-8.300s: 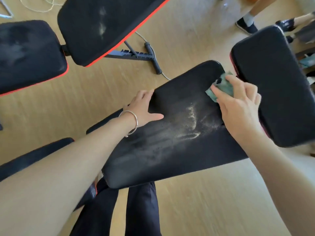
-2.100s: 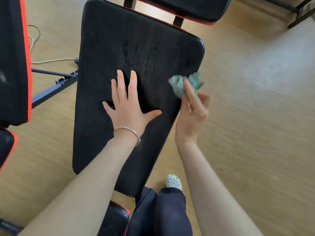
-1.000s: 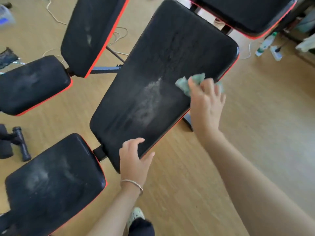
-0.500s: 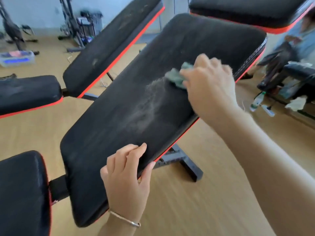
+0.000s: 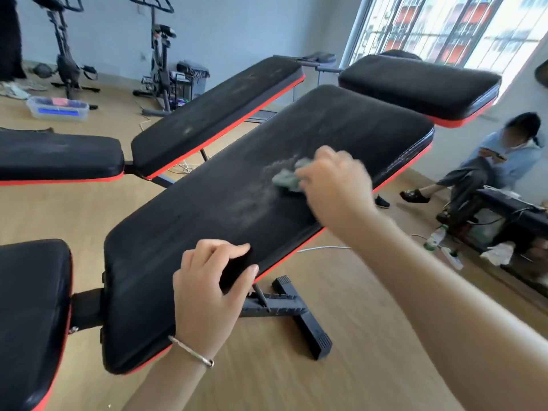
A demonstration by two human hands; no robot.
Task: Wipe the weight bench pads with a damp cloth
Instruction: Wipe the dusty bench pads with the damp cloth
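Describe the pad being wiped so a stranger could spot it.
From the bright barred window, look to the nearer row of black, red-edged bench pads. It is the long tilted pad in the middle, the only one with a crumpled green cloth on a pale dusty smear.

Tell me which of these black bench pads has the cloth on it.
The long tilted pad in the middle, whose near edge the left hand grips. The right hand presses the green cloth onto its dusty streak; it alone is touched.

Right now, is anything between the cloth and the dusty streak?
Nothing visible. The cloth, in the right hand, touches the dusty streak; the left hand grips the near edge of the pad, aside.
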